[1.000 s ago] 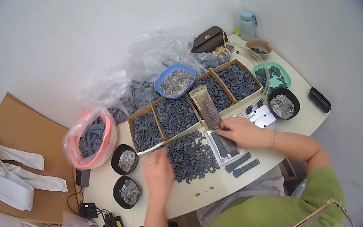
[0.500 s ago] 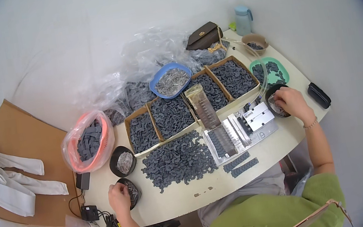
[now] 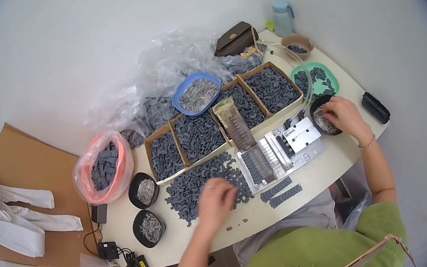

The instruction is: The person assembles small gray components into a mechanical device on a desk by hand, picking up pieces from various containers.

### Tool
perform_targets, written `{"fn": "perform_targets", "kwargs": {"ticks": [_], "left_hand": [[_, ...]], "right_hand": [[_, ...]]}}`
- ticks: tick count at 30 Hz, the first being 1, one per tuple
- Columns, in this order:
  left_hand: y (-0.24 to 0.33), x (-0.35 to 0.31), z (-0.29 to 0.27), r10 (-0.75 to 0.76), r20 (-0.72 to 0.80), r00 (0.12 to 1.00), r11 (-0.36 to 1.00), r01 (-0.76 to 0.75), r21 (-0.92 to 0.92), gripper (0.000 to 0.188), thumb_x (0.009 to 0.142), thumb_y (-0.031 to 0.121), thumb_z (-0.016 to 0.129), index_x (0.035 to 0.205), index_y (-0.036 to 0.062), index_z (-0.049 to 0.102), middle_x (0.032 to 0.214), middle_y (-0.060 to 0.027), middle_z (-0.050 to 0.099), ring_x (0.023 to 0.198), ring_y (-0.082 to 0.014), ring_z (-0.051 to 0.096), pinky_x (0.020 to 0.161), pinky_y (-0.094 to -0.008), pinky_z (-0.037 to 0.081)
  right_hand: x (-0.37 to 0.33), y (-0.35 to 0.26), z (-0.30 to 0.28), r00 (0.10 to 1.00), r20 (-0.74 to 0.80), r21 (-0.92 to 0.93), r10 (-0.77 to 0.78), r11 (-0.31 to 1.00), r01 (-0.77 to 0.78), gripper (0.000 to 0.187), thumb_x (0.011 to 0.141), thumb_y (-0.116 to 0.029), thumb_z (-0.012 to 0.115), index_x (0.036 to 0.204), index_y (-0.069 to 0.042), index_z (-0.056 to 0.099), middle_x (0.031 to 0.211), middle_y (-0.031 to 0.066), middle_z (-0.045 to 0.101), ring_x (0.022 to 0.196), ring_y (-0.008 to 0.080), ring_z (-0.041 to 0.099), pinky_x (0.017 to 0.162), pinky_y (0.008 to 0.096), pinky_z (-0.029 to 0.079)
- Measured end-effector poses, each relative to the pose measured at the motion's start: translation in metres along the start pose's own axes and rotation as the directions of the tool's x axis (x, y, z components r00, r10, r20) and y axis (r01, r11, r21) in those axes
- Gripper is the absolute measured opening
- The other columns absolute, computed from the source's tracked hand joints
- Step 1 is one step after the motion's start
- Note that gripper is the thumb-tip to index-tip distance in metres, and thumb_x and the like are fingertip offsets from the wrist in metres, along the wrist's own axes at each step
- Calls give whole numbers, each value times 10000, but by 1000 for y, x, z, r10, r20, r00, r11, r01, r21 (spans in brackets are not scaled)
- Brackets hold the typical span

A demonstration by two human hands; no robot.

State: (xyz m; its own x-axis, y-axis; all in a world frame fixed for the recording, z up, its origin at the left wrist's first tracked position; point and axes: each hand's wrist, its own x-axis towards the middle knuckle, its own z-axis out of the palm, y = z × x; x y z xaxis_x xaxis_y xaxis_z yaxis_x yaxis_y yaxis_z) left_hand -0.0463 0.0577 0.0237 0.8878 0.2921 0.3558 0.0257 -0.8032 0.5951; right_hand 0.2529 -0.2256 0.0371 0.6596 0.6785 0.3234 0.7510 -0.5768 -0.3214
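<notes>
My left hand [image 3: 216,203] above loose grey pieces [image 3: 181,194], fingers curled; right hand [image 3: 345,116] at black bowl [image 3: 315,110], fingers bent. Can't tell if either pinches anything. Best lift metal pins [image 3: 325,125] lightly.

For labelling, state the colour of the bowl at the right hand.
Black bowl, clearest in the head view.

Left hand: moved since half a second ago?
Yes. The left hand has moved right, away from the nearer left-side black bowl, and is now over the loose grey pieces.
</notes>
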Motion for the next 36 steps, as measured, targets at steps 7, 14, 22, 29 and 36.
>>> {"fn": "perform_targets", "kwargs": {"ticks": [7, 14, 22, 29, 36], "left_hand": [[32, 29, 63, 291, 1, 957, 939, -286, 192, 119, 712, 44, 712, 817, 42, 656, 928, -73, 614, 849, -268, 588, 714, -365, 472], [38, 10, 72, 376, 23, 926, 870, -362, 334, 288, 718, 96, 718, 993, 29, 666, 1065, -106, 603, 947, -280, 571, 766, -404, 463], [24, 21, 41, 136, -18, 991, 965, -128, 229, 283, 756, 79, 695, 1028, 22, 646, 987, -116, 575, 913, -308, 549, 795, -402, 430], [-8, 58, 50, 93, -61, 994, 985, -83, 150, 176, 761, 98, 709, 920, 32, 671, 911, -90, 560, 869, -280, 541, 735, -373, 424], [-9, 69, 55, 103, -23, 994, 973, -96, 208, 171, 734, 100, 726, 884, 33, 682, 870, -89, 554, 860, -282, 547, 732, -376, 437]], "right_hand": [[-10, 0, -8, 978, -192, -93, -88, 993, 71, 72, 737, -87, 680, 783, -50, 640, 792, 84, 593, 807, 285, 588, 693, 391, 488], [-11, -84, 28, 869, -105, 204, -483, 845, 494, 99, 706, -130, 688, 743, -75, 614, 785, 61, 556, 773, 254, 568, 661, 372, 471], [-11, -125, 75, 696, -69, 134, -714, 685, 716, 71, 679, -129, 610, 711, -66, 601, 769, 44, 538, 782, 211, 544, 653, 314, 461], [-23, -131, 62, 669, 18, -29, -743, 668, 744, 224, 697, -114, 587, 877, 9, 640, 849, 61, 554, 811, 197, 537, 677, 283, 451], [-32, -129, 54, 683, 45, -121, -729, 675, 728, 355, 732, -134, 571, 1040, 33, 627, 1084, 95, 592, 900, 193, 540, 724, 283, 416]]}}
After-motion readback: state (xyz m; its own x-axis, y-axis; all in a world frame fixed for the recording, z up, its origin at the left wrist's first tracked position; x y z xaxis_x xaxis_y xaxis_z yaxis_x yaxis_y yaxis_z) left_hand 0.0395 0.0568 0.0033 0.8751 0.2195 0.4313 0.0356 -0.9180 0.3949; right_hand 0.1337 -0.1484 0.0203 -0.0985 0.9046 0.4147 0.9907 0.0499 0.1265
